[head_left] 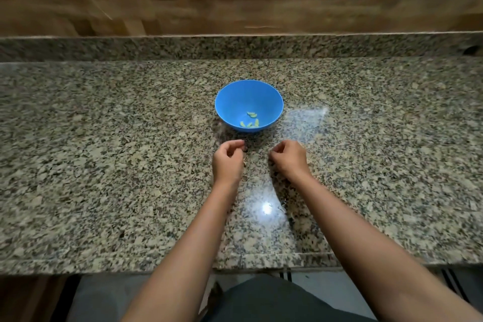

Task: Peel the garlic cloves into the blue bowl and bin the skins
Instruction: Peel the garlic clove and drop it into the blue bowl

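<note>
One speckled granite countertop. One round blue plastic bowl, centre, towards far side. Two hands just near of it: left hand, right hand, fingers curled; contents cannot be told. About five pale peeled garlic cloves in bowl.

The speckled granite surface carries a blue bowl near its middle. Behind the bowl runs a low granite ledge; before the bowl, a bright glare.

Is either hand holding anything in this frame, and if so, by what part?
It cannot be told: the left hand and right hand both curl their fingers over the granite counter, but nothing shows clearly in either.
</note>
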Action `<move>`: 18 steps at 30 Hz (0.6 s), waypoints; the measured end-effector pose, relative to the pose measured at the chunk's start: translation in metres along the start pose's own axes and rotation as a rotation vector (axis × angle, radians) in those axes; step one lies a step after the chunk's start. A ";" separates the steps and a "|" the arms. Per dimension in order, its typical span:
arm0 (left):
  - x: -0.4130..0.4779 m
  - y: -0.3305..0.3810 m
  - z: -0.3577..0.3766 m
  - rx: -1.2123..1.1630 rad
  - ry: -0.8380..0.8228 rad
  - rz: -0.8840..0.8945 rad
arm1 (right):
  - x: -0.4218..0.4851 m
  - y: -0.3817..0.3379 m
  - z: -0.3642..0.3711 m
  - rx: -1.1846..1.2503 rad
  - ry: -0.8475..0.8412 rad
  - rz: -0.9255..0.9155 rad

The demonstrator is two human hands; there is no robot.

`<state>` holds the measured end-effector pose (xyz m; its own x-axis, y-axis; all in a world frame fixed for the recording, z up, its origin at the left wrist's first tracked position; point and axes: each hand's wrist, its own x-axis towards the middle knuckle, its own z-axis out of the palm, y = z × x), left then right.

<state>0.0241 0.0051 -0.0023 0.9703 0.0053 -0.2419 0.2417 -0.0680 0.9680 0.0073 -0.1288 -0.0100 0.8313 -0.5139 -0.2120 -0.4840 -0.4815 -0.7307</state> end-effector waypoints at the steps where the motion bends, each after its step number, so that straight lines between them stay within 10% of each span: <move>1: 0.002 0.001 -0.002 -0.007 0.005 0.002 | 0.000 -0.002 0.001 -0.010 0.010 0.002; 18: 0.025 -0.007 -0.022 0.380 -0.204 0.048 | -0.002 -0.057 -0.002 0.596 0.197 -0.056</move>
<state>0.0474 0.0277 -0.0134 0.9488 -0.2020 -0.2427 0.1379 -0.4265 0.8939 0.0330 -0.1017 0.0335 0.7576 -0.6476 -0.0813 -0.1588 -0.0622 -0.9854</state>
